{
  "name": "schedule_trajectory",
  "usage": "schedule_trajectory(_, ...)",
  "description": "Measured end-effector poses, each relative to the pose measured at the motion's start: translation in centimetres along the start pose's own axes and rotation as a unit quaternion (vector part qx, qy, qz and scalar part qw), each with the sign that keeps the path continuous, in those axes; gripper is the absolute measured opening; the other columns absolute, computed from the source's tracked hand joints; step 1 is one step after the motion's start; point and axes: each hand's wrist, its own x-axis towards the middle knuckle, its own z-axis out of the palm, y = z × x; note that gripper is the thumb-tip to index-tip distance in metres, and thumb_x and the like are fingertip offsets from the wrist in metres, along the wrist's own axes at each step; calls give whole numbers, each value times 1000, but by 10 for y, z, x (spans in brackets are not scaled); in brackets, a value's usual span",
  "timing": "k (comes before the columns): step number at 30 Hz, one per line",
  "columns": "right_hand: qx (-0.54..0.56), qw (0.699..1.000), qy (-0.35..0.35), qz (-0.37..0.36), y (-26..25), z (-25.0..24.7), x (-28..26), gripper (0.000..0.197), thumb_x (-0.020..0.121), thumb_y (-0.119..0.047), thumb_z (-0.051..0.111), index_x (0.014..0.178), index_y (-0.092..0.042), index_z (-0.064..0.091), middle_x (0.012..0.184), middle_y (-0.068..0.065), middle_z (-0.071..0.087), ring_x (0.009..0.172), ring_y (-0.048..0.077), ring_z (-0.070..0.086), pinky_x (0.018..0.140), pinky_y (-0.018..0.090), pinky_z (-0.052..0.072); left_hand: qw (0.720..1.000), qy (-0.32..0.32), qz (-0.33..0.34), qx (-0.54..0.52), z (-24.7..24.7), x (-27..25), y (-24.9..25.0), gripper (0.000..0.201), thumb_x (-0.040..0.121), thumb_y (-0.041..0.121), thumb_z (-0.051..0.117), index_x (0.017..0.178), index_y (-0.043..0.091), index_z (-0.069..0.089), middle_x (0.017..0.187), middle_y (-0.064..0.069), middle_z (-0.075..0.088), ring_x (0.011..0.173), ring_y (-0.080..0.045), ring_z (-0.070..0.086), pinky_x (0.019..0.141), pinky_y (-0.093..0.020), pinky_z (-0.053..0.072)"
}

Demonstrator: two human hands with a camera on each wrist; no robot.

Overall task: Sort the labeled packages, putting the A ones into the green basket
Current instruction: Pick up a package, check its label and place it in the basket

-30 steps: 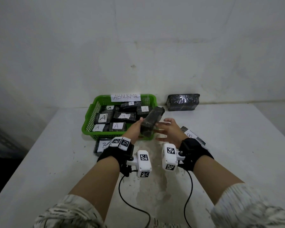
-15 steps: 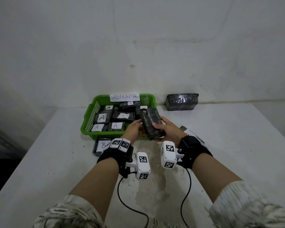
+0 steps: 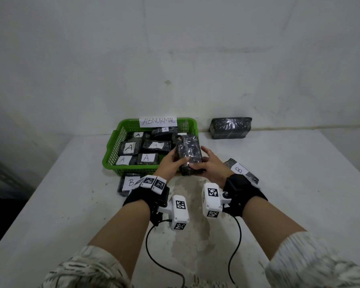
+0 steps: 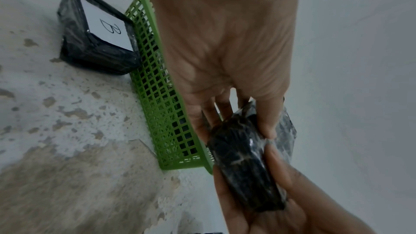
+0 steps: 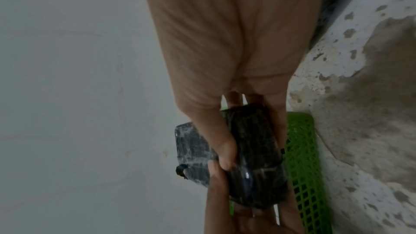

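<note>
Nearest me, my left hand and right hand both grip one black wrapped package, thumbs curled over its top face and fingers tucked beneath. It sits lifted off the white table, just over the near rim of the green basket. The face turned up at me shows only shiny wrap, and neither wrist view shows a letter either, so I cannot tell its label yet. To do this step well, I judge I should roll the package between my hands until the paper label comes up, keeping both thumbs pressed so the slick film does not slide. I should read the letter before committing, since two B packages lie on the table: one touching the basket's near wall, one just beside my right wrist. Further out, the basket already holds several A packages, so an A one wants the free right side. Against the far wall lies another wrapped package, its label hidden
</note>
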Motion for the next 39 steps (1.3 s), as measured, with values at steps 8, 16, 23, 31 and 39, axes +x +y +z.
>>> schedule_trajectory(8, -14, 1000, 3, 27, -1, 0, 3, 13, 93, -6, 56, 104, -13, 58, 99, 9, 66, 89, 23, 64, 78, 40, 55, 999, 18, -24, -16, -4, -1, 4, 47, 90, 6, 57, 134, 10, 44, 130, -18, 55, 118, -29, 54, 104, -50, 41)
schedule_trajectory(16, -30, 998, 20, 47, 2, 2, 5, 38, 90, -31, 63, 119, -9, 52, 114, 11, 64, 106, 29, 62, 95, 46, 50, 997, 5, -72, -9, -8, -4, 2, 48, 89, 18, 61, 133, 17, 43, 129, -16, 53, 109, -26, 55, 89, -49, 50)
schedule_trajectory(23, -51, 996, 6, 71, -1, 2, -2, 19, 92, -27, 61, 105, -15, 54, 114, 11, 62, 101, 27, 60, 82, 38, 53, 998, 36, -45, 5, -5, -1, 5, 44, 91, 11, 56, 132, 11, 40, 131, -18, 51, 106, -22, 53, 84, -40, 47)
schedule_trajectory(31, -18, 998, 19, 54, -5, 1, -2, 36, 92, -37, 59, 120, -15, 55, 116, 8, 63, 109, 28, 60, 87, 44, 53, 998, 5, -64, -3, -3, -2, 2, 35, 89, 17, 60, 120, 19, 43, 122, -13, 53, 106, -23, 54, 82, -44, 50)
schedule_trajectory(39, -48, 998, 0, 52, -3, 3, -5, 38, 92, -45, 55, 120, -19, 58, 115, 7, 63, 110, 26, 58, 86, 48, 52, 997, 61, -41, 15, -4, 2, 1, 39, 93, 18, 54, 127, 14, 36, 106, -10, 53, 102, -24, 53, 78, -43, 50)
